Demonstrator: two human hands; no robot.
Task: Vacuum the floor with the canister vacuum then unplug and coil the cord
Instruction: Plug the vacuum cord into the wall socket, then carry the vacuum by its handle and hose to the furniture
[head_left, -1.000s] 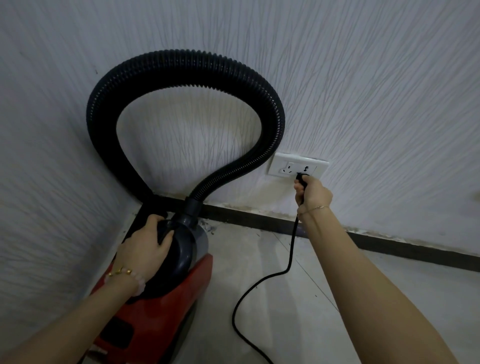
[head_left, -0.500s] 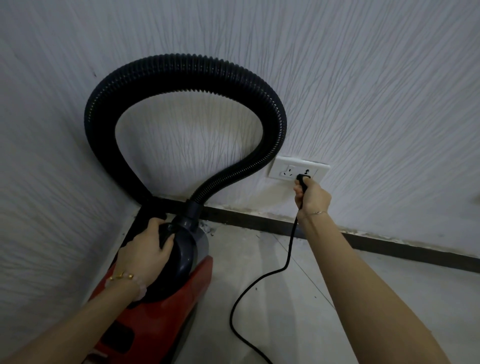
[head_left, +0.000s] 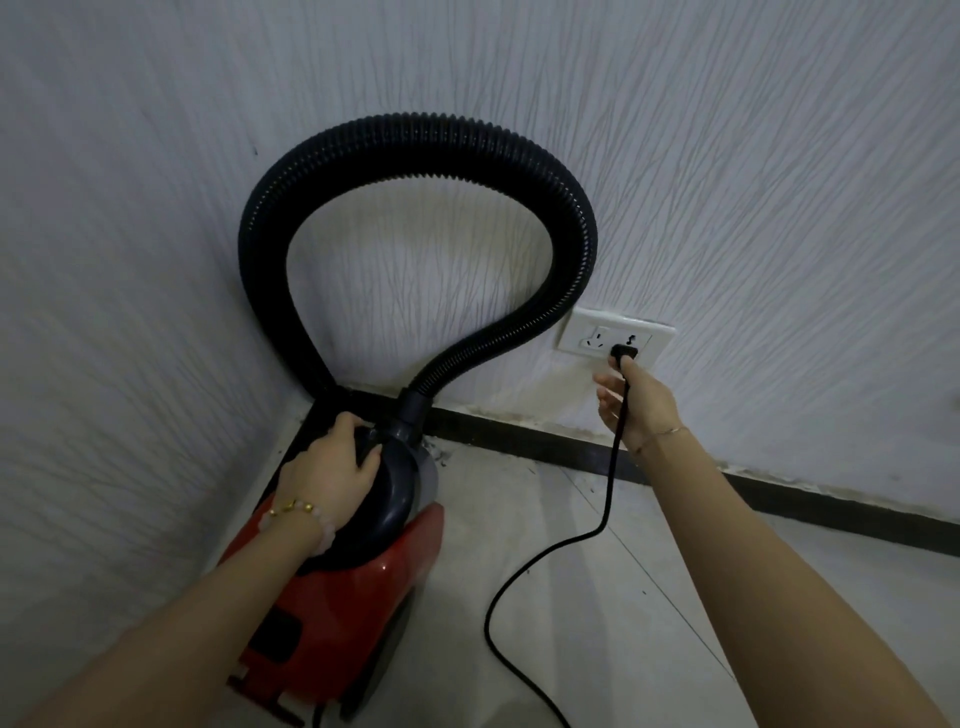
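The canister vacuum (head_left: 343, 597), red with a dark top, sits on the tiled floor (head_left: 649, 597) in the corner where two textured white walls (head_left: 727, 156) meet. Its ribbed black hose (head_left: 415, 145) rises from the front collar in a tall loop against the wall and drops back down behind the machine.

The left hand (head_left: 332, 467) lies on the dark top of the vacuum. Its fingers (head_left: 370, 458) are curled over the handle just behind the hose collar, gripping it. A beaded bracelet (head_left: 296, 508) circles that wrist.

The right hand (head_left: 641, 405) is up at the wall socket (head_left: 587, 338), just below the black plug (head_left: 623, 353), which is seated in the plate's right-hand outlet. One fingertip reaches up and touches the underside of the plug. The other fingers (head_left: 605, 395) are loosely spread to the left and wrap round nothing. The black cord (head_left: 605, 514) hangs from the plug across the front of this hand, then curves over the floor towards the lower edge of the view. A thin chain (head_left: 667, 432) shows on the right wrist.
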